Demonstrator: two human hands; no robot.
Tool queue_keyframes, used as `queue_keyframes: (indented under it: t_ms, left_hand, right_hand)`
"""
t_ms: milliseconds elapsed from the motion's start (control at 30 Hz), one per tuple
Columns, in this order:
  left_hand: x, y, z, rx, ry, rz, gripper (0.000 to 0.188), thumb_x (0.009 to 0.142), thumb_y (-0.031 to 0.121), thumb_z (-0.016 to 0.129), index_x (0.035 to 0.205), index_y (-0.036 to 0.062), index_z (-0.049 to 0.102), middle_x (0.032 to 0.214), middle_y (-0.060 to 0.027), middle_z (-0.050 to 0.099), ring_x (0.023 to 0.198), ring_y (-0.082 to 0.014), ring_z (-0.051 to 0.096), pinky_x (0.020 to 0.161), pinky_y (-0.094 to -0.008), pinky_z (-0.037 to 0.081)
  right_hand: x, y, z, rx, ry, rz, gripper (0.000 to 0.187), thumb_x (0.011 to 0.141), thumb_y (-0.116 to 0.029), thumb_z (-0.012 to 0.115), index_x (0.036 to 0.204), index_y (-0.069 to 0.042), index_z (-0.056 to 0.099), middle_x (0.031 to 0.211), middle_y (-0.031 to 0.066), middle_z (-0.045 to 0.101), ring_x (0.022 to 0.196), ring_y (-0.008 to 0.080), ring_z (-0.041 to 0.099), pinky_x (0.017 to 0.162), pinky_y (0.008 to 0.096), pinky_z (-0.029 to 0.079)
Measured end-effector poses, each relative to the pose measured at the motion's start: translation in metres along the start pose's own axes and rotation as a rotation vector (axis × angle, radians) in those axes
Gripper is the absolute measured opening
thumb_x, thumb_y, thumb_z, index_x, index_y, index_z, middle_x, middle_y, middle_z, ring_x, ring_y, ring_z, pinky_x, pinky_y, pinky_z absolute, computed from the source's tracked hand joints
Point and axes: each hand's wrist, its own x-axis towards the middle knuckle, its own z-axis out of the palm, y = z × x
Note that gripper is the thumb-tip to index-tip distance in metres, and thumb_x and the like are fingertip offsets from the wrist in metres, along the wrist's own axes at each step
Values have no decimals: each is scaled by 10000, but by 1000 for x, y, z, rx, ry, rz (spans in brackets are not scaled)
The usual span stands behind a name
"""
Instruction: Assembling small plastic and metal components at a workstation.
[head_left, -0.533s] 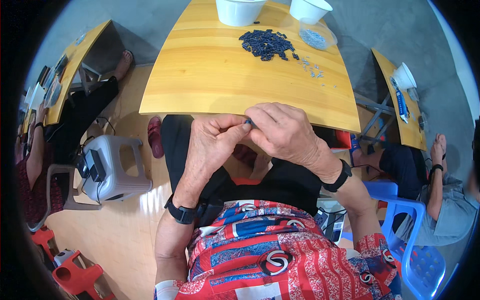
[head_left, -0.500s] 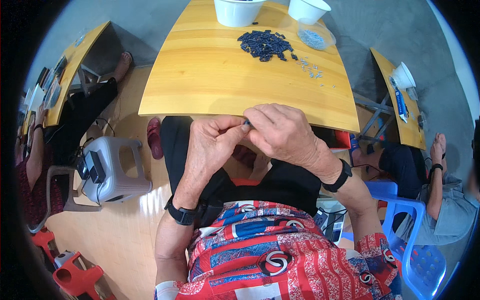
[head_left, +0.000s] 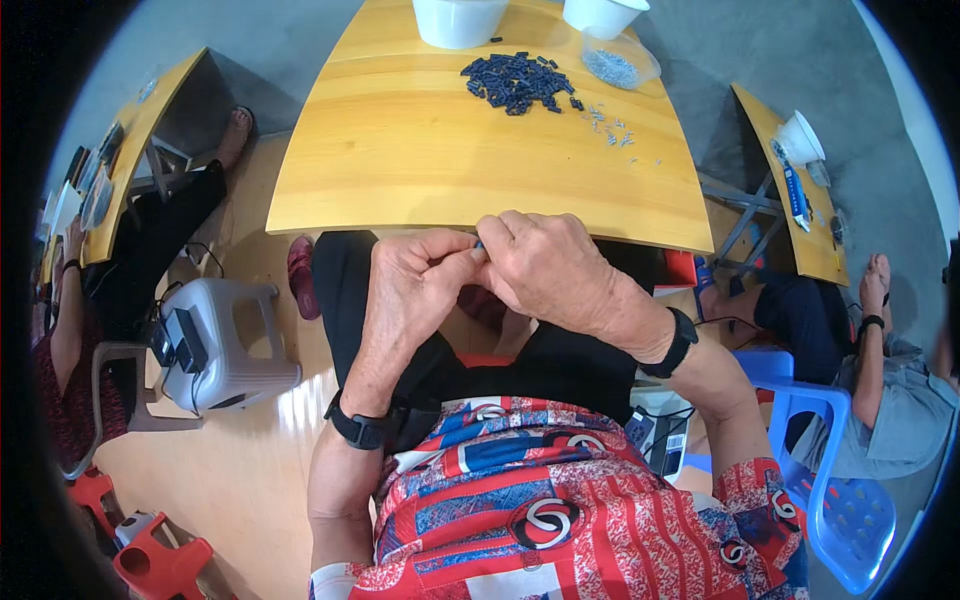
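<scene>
Just off the near edge of the yellow wooden table [head_left: 420, 170], my two hands meet. Between the thumb and forefinger of my left hand [head_left: 415, 285] sits a small dark plastic piece [head_left: 479, 245], mostly covered by fingers. My right hand [head_left: 550, 265] has its fingers closed at the same piece, its fingertips largely hidden. Beyond them on the table lies a heap of small black plastic pieces [head_left: 515, 82]. To the right of the heap are scattered small silver metal parts, perhaps screws or pins [head_left: 612, 128].
At the table's far end stand a white tub [head_left: 460, 22], a second white tub [head_left: 604, 15] and a clear dish [head_left: 612, 68] of silver parts. A grey stool [head_left: 225, 345] is at left, a blue chair [head_left: 825, 440] at right. People sit at side tables on both sides.
The whole view has shifted slightly, with the table and heap a little left and up. My hands stay together at the small piece, and my right fingers have turned slightly.
</scene>
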Motion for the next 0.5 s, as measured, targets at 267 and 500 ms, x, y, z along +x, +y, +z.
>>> queue_keyframes:
  t_ms: [267,500]
  left_hand:
    - [2,-10,0,-174,-84,-122,160,850,74,611,926,-34,702,735,-44,686,667,-54,595,593,-213,475]
    - [-5,-20,11,-79,-81,-45,193,898,79,547,938,-68,665,689,-38,648,649,-58,570,586,-212,470]
  right_hand:
    - [-3,14,16,11,56,-75,214,745,-214,634,685,-37,530,611,84,540,548,228,601,471,334,488]
    - [-7,17,26,10,172,-132,299,749,-284,643,612,-52,513,606,65,483,567,208,578,479,325,474]
